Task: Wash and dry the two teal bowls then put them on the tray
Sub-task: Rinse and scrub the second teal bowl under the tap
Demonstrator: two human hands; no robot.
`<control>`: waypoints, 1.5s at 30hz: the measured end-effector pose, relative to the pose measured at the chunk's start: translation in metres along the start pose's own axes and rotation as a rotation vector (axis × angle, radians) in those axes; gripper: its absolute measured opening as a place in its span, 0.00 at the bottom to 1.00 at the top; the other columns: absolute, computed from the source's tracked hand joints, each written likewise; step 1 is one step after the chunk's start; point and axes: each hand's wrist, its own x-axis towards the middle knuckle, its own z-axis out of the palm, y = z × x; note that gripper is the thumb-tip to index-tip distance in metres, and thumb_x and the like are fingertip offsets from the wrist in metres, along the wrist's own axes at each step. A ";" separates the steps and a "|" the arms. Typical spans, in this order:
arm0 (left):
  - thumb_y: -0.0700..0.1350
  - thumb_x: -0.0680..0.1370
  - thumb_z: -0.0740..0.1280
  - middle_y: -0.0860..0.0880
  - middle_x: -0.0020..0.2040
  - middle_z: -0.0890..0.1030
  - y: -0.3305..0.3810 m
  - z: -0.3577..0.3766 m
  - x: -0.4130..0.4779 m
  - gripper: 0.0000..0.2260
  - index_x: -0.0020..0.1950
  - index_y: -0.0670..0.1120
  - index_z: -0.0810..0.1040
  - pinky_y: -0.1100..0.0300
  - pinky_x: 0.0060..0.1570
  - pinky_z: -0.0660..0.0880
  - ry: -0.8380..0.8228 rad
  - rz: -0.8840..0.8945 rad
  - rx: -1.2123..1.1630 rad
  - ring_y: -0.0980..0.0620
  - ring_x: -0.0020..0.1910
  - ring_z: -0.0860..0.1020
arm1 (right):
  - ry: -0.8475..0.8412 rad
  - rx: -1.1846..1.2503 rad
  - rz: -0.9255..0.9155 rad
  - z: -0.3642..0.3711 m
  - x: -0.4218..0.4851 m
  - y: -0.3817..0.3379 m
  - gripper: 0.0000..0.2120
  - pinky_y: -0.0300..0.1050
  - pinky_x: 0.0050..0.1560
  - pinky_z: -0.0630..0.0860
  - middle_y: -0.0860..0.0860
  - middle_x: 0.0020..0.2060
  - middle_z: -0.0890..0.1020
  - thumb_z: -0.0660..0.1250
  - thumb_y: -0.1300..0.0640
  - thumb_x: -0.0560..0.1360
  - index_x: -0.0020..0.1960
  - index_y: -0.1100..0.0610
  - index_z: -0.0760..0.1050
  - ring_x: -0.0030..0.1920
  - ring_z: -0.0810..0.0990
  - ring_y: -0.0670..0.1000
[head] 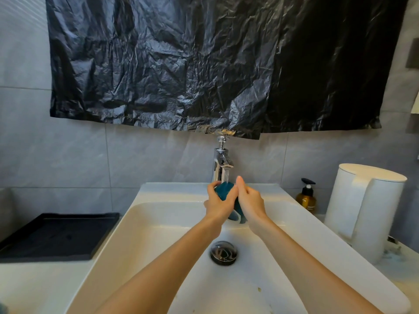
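Grip: both of your hands grasp the one teal bowl [224,191]. The left hand [218,201] curls round its left side, and the right hand [251,200] clasps the right side with the thumb raised.
Bowl: it is tipped on edge over the back of the sink [158,214], right under the tap [221,163], and the water [226,175] lands on its upper side.
Second teal bowl: I cannot pick it out from here.
Step in hand: this looks like the rinse of the first bowl, so the task is in its early part.
How to do it well: turn the bowl slowly so the stream reaches the whole inside and the rim. Rub with your fingers rather than only holding it. Keep it low in the basin so splashes stay inside.
Slip risk: wet glaze is slick, so keep one hand firmly wrapped while the other rubs.
Drain: the plug [223,252] sits below your forearms, in the middle of the basin.
Soap: the amber pump bottle [306,197] stands just right of the sink, beside a white canister [365,207].
Tray: the black tray [56,236] lies on the worktop [34,288] to your left, with no bowl on it yet.
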 end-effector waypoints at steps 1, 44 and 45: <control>0.62 0.75 0.64 0.45 0.63 0.71 0.000 -0.001 0.000 0.18 0.61 0.61 0.64 0.49 0.57 0.77 -0.009 0.000 -0.001 0.46 0.57 0.76 | 0.017 0.014 0.047 0.000 0.001 0.000 0.19 0.53 0.53 0.78 0.57 0.46 0.82 0.55 0.41 0.79 0.45 0.54 0.76 0.48 0.80 0.57; 0.56 0.70 0.72 0.45 0.52 0.80 0.014 -0.015 0.003 0.25 0.63 0.49 0.71 0.48 0.48 0.80 0.037 -0.147 -0.280 0.47 0.50 0.79 | -0.065 0.109 -0.004 -0.004 -0.009 -0.007 0.24 0.41 0.36 0.73 0.51 0.39 0.80 0.50 0.39 0.80 0.43 0.54 0.75 0.39 0.78 0.48; 0.55 0.71 0.72 0.46 0.51 0.80 0.014 -0.013 0.002 0.24 0.62 0.50 0.70 0.47 0.51 0.79 0.049 -0.125 -0.281 0.48 0.49 0.79 | -0.086 0.108 -0.010 -0.003 -0.008 -0.008 0.24 0.43 0.39 0.76 0.51 0.39 0.81 0.52 0.36 0.78 0.41 0.53 0.75 0.41 0.79 0.49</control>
